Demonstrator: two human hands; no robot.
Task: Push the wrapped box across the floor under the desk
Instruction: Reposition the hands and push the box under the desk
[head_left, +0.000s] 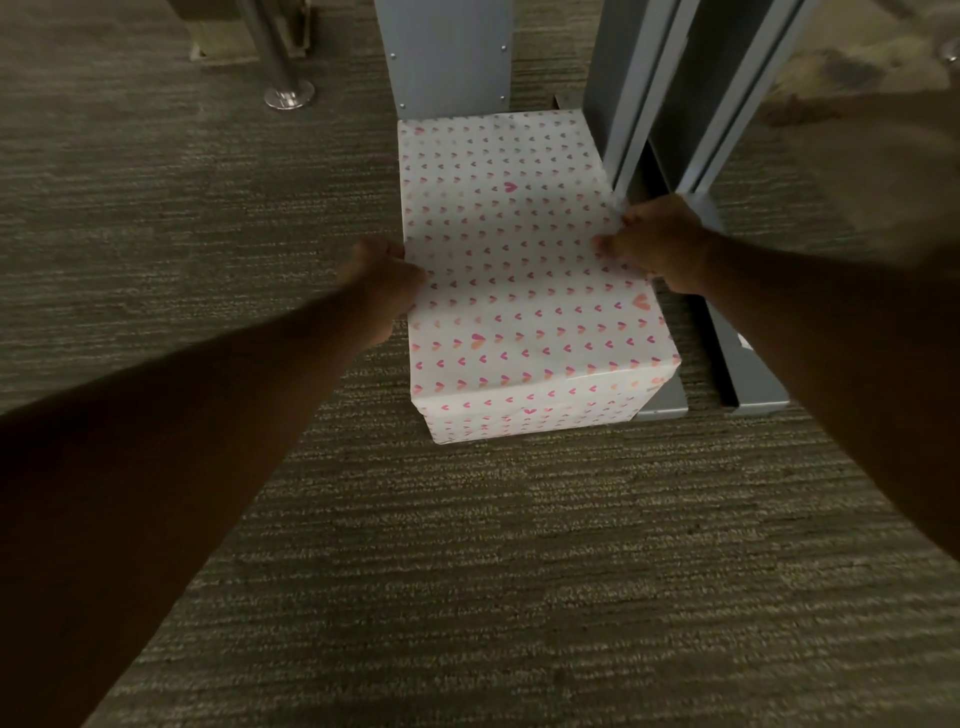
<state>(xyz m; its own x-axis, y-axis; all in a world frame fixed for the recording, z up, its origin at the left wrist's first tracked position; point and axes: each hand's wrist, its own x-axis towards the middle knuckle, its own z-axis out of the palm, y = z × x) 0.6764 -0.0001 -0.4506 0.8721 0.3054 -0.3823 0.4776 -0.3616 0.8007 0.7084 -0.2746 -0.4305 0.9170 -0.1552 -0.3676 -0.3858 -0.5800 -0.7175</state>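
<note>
A box wrapped in white paper with small pink and orange hearts, the wrapped box (519, 280), lies on the grey-brown carpet. My left hand (382, 291) grips its left edge, fingers curled over the side. My right hand (660, 244) holds the right edge, thumb on top of the paper. The box's far end touches a grey panel (447, 57), and its right side lies against the grey desk leg (628, 98).
The desk leg's flat grey foot (665, 405) runs along the box's right side, with a second grey upright and foot (753, 379) beside it. A chrome leg with a round base (288, 96) stands at the back left. Carpet stretches left and towards me.
</note>
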